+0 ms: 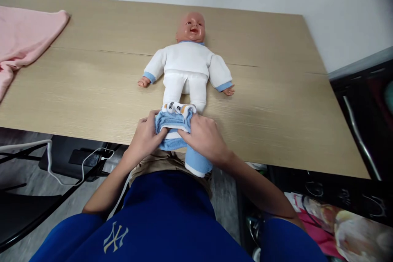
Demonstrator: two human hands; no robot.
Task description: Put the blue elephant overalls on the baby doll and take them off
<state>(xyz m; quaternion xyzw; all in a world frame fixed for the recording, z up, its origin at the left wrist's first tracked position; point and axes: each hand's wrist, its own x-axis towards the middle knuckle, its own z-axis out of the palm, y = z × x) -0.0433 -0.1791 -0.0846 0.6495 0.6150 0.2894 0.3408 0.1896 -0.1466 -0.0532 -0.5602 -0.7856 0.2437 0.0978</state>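
Note:
A baby doll [193,57] lies on its back with its head away from me, dressed in a white top with blue cuffs and white bottoms. Small blue-and-white baby pants [173,120] are bunched at the ends of its legs, hiding its feet. My left hand [146,133] grips the left side of the bunched cloth, thumb on top. On the other side, my right hand [205,136] pinches the cloth with its thumb pointing inward. One blue tube of the garment with a white hem hangs below my right hand, over the table edge.
The doll rests on a wooden table [101,77] against a white wall. A pink cloth [27,37] lies at the far left. Below the front edge are a phone [84,158] with a white cable, a black chair [27,213] and bagged items [353,225] at right.

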